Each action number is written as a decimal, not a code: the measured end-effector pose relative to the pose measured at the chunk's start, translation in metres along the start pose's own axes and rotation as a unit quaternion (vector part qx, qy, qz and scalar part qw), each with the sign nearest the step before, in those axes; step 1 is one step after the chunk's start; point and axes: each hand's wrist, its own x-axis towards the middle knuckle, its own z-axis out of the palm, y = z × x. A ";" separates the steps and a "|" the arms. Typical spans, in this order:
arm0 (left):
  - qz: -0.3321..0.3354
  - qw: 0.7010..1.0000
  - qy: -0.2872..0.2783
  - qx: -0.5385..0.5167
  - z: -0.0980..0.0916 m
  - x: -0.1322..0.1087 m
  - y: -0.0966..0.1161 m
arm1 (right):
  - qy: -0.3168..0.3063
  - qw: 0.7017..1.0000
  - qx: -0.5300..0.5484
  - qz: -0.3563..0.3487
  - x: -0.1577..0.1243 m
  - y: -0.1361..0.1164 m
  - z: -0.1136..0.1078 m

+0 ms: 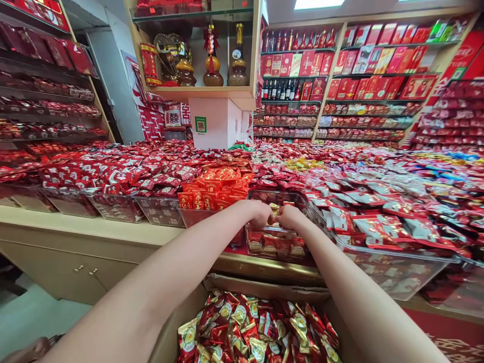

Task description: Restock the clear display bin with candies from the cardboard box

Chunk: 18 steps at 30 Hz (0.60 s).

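Both my arms reach forward over a clear plastic bin [264, 252] on the counter. My left hand [260, 213] and my right hand [289, 217] meet above the bin, fingers curled downward and closed around small red-and-gold wrapped candies [275, 207]. A few of the same candies lie in the bottom of the bin [276, 244]. Below my arms stands an opened cardboard box [260, 288] filled with red-and-gold wrapped candies [257, 327].
Clear bins of red packaged sweets [151, 171] cover the long counter [75, 224] left and right. Orange-red packets [215, 189] fill the bin left of my hands. Shelves of red gift boxes [378, 65] and bottles [280, 89] line the back wall. A white box [215, 123] stands behind.
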 end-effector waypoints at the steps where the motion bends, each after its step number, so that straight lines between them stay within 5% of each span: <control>1: 0.002 1.000 0.005 -0.004 0.002 0.000 -0.001 | -0.001 1.000 0.003 -0.007 -0.001 0.000 0.000; 18: -0.071 0.969 0.238 -0.013 0.039 -0.025 0.022 | -0.048 0.994 0.006 -0.095 0.003 0.003 0.001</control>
